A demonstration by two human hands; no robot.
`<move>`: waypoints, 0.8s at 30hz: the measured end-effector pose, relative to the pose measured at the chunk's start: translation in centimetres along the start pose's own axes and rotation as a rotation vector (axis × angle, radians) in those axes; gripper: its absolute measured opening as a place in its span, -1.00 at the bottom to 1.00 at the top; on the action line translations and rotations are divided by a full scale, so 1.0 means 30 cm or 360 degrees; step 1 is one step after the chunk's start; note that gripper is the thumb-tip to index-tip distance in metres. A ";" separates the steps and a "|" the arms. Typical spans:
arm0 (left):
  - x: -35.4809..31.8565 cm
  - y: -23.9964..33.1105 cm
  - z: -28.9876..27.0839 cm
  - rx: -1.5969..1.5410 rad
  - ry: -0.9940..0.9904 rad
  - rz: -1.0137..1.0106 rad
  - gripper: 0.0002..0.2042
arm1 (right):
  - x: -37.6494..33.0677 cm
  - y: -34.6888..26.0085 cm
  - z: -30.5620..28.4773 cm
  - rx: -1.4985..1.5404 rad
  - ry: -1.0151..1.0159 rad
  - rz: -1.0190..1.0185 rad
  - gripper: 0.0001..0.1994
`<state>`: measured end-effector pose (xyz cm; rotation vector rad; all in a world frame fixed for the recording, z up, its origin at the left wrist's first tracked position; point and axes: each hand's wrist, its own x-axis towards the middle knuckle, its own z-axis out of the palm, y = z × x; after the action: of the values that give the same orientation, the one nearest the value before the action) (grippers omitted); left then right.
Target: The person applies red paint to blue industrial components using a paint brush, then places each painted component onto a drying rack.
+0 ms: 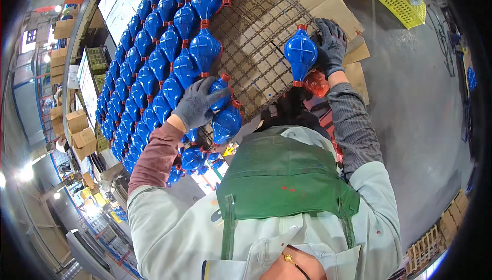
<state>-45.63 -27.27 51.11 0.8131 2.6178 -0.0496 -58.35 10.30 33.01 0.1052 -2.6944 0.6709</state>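
Note:
My gloved left hand (pixel 197 103) is closed over a blue bulb-shaped casting with red ends (pixel 219 91), at the near end of the packed rows. Just below that piece lies another blue casting (pixel 226 124). On the right, a single blue casting (pixel 301 53) stands apart near the edge of the wire mesh (pixel 256 39). My gloved right hand (pixel 332 44) is curled against its right side, and the casting partly hides the thumb. Beneath that hand shows a crumpled red plastic-like thing (pixel 316 84).
Rows of blue castings (pixel 159 65) fill the left of the mesh. Cardboard (pixel 335 11) lies beyond its right edge. A yellow crate (pixel 402 1) stands on the grey floor (pixel 410 100). More castings (pixel 193 158) sit lower down, below my left forearm. Cartons (pixel 82 136) are stacked at far left.

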 end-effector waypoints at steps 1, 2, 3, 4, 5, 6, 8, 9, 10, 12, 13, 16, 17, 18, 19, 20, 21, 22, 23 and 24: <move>0.017 -0.010 -0.005 -0.0035 -0.0040 0.0041 -0.29 | 0.000 0.000 0.000 -0.0008 -0.0008 0.0012 -0.53; 0.033 -0.020 -0.017 -0.0033 -0.0174 0.0009 -0.28 | 0.001 0.000 0.001 -0.0034 -0.0046 0.0033 -0.53; 0.049 -0.032 -0.035 0.0001 -0.0150 0.0055 -0.30 | 0.000 0.001 0.002 -0.0034 -0.0007 0.0027 -0.53; 0.069 -0.040 -0.058 -0.0043 -0.0037 0.0146 -0.30 | 0.001 0.002 0.002 -0.0020 -0.0005 0.0033 -0.53; 0.093 -0.046 -0.083 -0.0068 0.0080 0.0131 -0.30 | 0.001 0.002 0.002 -0.0016 -0.0059 0.0069 -0.54; 0.115 -0.043 -0.105 -0.0097 0.0185 0.0100 -0.30 | 0.001 0.002 0.001 -0.0002 -0.0018 0.0041 -0.54; 0.201 -0.049 -0.137 -0.0159 0.0333 0.0063 -0.29 | 0.001 -0.001 -0.003 -0.0003 -0.0081 0.0051 -0.55; 0.264 -0.058 -0.145 -0.0247 0.0388 -0.0045 -0.29 | 0.001 -0.004 -0.005 -0.0006 -0.0043 0.0031 -0.55; 0.323 -0.074 -0.146 -0.0333 0.0489 -0.0126 -0.28 | 0.001 -0.006 -0.008 -0.0010 -0.0027 0.0032 -0.55; 0.444 -0.120 -0.136 -0.0234 0.0350 -0.0310 -0.31 | 0.001 -0.011 -0.013 -0.0029 -0.0008 0.0037 -0.56; 0.489 -0.135 -0.123 -0.0110 0.0318 -0.0450 -0.34 | 0.001 -0.013 -0.015 -0.0023 -0.0024 0.0055 -0.56; 0.523 -0.133 -0.090 -0.0134 0.0561 -0.0544 -0.36 | -0.001 -0.013 -0.019 0.0003 -0.0035 0.0075 -0.57; 0.490 -0.114 -0.085 -0.0114 0.0700 -0.0509 -0.38 | -0.002 -0.012 -0.018 0.0004 -0.0022 0.0066 -0.57; 0.438 -0.078 -0.081 -0.0078 0.0803 -0.0496 -0.37 | -0.003 -0.010 -0.016 0.0009 -0.0021 0.0063 -0.58; 0.360 -0.030 -0.077 -0.0062 0.0947 -0.0414 -0.36 | -0.003 -0.009 -0.013 0.0012 -0.0018 0.0076 -0.58; 0.268 0.001 -0.089 -0.0259 0.0605 -0.0234 -0.33 | -0.003 -0.007 -0.010 0.0032 0.0004 0.0061 -0.58; 0.177 0.032 -0.098 -0.0440 0.0363 -0.0008 -0.29 | -0.003 -0.007 -0.006 0.0044 -0.0011 0.0064 -0.58; 0.097 0.073 -0.089 -0.0570 -0.0127 -0.0051 -0.27 | -0.003 -0.006 -0.003 0.0063 0.0027 0.0048 -0.58; 0.021 0.115 -0.072 -0.0659 -0.0537 -0.0100 -0.26 | -0.002 -0.006 0.000 0.0046 0.0025 0.0054 -0.58; -0.026 0.164 -0.032 -0.0525 -0.0544 -0.0047 -0.23 | -0.002 -0.006 0.002 0.0025 0.0023 0.0062 -0.58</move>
<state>-42.67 -23.46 52.71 0.5903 2.2349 0.2111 -58.30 10.10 33.02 0.0521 -2.6839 0.7017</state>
